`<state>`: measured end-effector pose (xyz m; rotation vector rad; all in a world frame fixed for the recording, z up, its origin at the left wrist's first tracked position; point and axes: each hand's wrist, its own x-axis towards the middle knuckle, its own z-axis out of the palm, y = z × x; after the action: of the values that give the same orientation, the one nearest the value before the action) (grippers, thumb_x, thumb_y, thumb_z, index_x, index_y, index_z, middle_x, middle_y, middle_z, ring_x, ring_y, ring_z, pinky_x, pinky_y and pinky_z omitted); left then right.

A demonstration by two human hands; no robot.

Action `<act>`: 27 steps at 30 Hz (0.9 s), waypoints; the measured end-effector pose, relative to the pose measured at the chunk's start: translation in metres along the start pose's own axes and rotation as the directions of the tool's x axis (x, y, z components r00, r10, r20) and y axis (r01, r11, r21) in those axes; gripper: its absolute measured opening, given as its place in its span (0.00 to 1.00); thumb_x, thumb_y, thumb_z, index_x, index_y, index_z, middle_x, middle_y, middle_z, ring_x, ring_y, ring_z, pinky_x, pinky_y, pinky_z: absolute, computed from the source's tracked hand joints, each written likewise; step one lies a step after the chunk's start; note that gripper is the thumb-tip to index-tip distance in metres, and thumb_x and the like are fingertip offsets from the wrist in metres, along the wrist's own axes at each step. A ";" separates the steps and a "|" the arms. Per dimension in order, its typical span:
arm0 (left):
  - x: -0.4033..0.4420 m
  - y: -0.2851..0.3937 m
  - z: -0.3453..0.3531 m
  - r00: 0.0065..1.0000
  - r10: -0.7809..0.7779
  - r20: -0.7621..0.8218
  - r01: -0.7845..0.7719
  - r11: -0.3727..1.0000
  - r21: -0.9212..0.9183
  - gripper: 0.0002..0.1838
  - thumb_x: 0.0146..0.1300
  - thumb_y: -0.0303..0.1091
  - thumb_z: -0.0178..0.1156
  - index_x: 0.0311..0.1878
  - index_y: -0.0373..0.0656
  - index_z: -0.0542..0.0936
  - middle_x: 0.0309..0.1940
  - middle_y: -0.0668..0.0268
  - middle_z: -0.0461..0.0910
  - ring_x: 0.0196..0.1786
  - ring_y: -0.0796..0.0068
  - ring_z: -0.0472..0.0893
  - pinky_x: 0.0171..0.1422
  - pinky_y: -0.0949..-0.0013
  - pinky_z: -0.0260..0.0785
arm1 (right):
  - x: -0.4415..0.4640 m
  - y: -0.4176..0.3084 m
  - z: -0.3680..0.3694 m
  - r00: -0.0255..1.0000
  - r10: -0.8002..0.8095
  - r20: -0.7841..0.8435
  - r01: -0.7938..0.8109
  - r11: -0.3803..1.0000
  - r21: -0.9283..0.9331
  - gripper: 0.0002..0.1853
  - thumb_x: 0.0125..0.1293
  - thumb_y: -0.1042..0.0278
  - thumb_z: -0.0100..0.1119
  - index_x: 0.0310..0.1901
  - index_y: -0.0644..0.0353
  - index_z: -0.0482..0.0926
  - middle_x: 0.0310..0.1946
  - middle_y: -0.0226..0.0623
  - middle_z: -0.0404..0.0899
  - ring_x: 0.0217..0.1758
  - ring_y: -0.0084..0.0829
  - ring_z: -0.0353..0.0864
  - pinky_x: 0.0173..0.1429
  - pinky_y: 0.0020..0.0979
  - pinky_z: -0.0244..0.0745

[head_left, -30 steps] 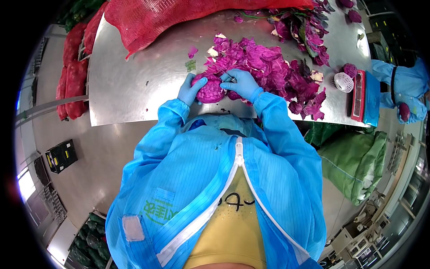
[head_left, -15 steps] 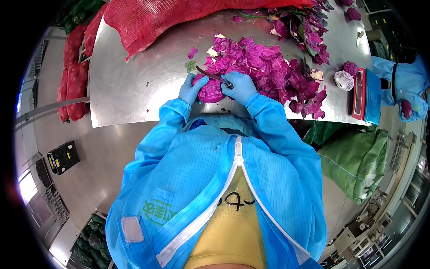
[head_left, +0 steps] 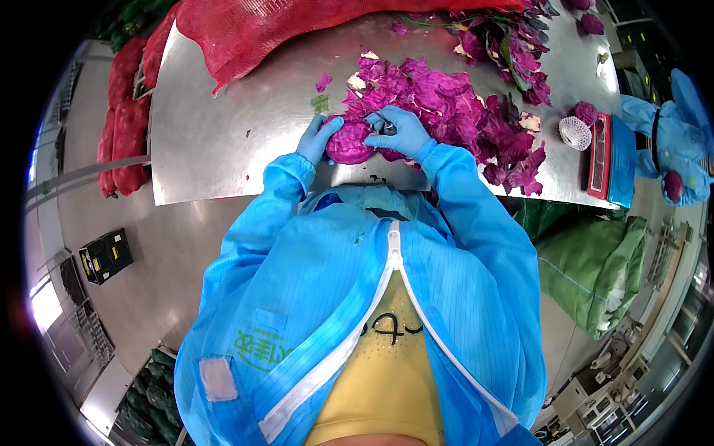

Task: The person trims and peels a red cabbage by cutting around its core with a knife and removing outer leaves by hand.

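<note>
A purple cabbage head [head_left: 349, 143] rests near the front edge of the metal table [head_left: 216, 141], gripped at its left side by my blue-gloved left hand [head_left: 317, 140]. On the cabbage's right, my right hand [head_left: 405, 134] is closed around a knife [head_left: 389, 128]; its dark handle end shows between the fingers, while the blade is mostly hidden. Beneath that hand a purple piece of leaf [head_left: 390, 154] sticks out. Just beyond and to the right spreads a heap of loose purple cabbage leaves [head_left: 439, 97].
A red mesh sack [head_left: 253, 37] lies along the far side. At right stand a red-and-blue scale [head_left: 611, 160], a white foam net [head_left: 574, 133] and a small cabbage [head_left: 586, 113]. Another person in blue [head_left: 680, 137] is beyond. A green sack [head_left: 595, 271] sits below the table.
My right hand has turned and risen slightly, and the knife blade that lay across the top of the cabbage no longer shows. A leaf piece now appears under that hand. My left hand keeps its hold.
</note>
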<state>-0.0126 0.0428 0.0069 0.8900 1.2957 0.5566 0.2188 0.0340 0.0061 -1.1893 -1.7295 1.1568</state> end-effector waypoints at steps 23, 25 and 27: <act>0.001 0.016 0.008 0.994 -0.081 -0.072 0.080 0.996 -0.027 0.33 0.56 0.62 0.59 0.56 0.46 0.73 0.30 0.66 0.79 0.23 0.76 0.77 0.18 0.74 0.66 | 0.004 -0.029 0.009 0.999 -0.037 0.032 0.049 0.703 -0.710 0.08 0.61 0.62 0.58 0.36 0.55 0.74 0.28 0.38 0.77 0.32 0.41 0.80 0.33 0.42 0.76; 0.004 0.021 0.008 0.988 -0.138 -0.065 0.140 0.989 0.038 0.32 0.57 0.62 0.58 0.56 0.47 0.73 0.31 0.66 0.79 0.23 0.77 0.76 0.18 0.74 0.66 | 0.004 -0.029 0.006 0.996 -0.052 0.067 0.084 0.685 -0.723 0.07 0.61 0.63 0.57 0.35 0.55 0.73 0.28 0.37 0.76 0.32 0.40 0.80 0.32 0.42 0.75; 0.007 0.023 0.008 0.982 -0.179 -0.061 0.182 0.982 0.047 0.32 0.56 0.62 0.58 0.55 0.48 0.74 0.31 0.66 0.79 0.24 0.77 0.76 0.20 0.74 0.65 | 0.005 -0.030 0.002 0.985 -0.108 0.135 0.172 0.680 -0.713 0.06 0.59 0.65 0.58 0.35 0.54 0.73 0.29 0.36 0.76 0.31 0.40 0.80 0.31 0.41 0.75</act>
<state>-0.0007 0.0597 0.0221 0.7942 1.4321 0.4090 0.2067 0.0327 0.0339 -1.4186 -2.4081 0.3972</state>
